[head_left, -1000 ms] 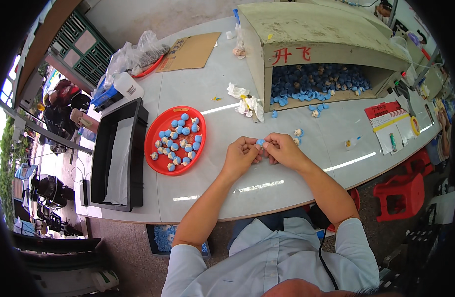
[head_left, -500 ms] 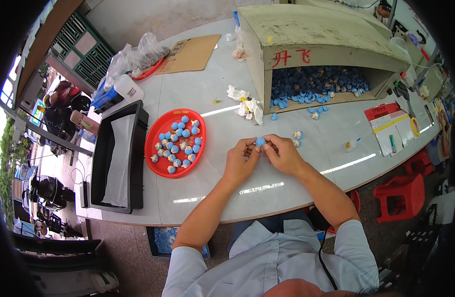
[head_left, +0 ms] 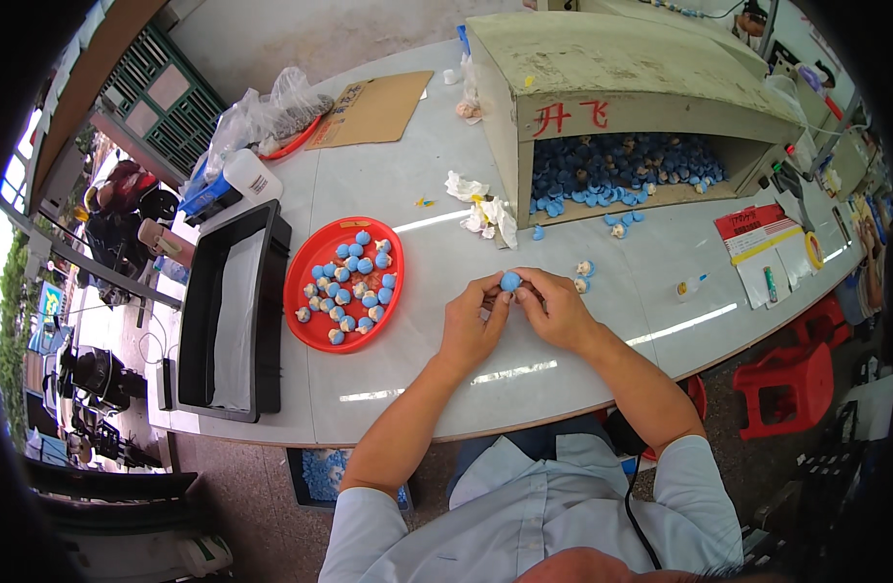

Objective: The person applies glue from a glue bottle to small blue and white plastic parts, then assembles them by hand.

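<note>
A small round blue piece (head_left: 510, 281) is pinched between the fingertips of both hands over the table. My left hand (head_left: 473, 316) grips it from the left with thumb and fingers. From the other side my right hand (head_left: 555, 309) closes on it too, partly covering it. Just beyond the right hand lie a few blue-and-cream pieces (head_left: 584, 275). To the left, a round red tray (head_left: 301, 255) carries several blue balls with cream parts. At the far right of centre, a greenish box with an open front (head_left: 621, 89) holds a heap of blue pieces.
A black bin (head_left: 271, 321) with a pale liner stands left of the red tray. Crumpled white tissue (head_left: 489, 216), a cardboard sheet (head_left: 378, 107) and a small bottle (head_left: 692, 285) lie on the table. Red-and-white papers (head_left: 757, 233) sit at right, and a red stool (head_left: 786, 384) stands beyond the edge.
Both hands stay together at the same spot, still pinching the blue piece, with only slight finger shifts. The surrounding things keep their places.
</note>
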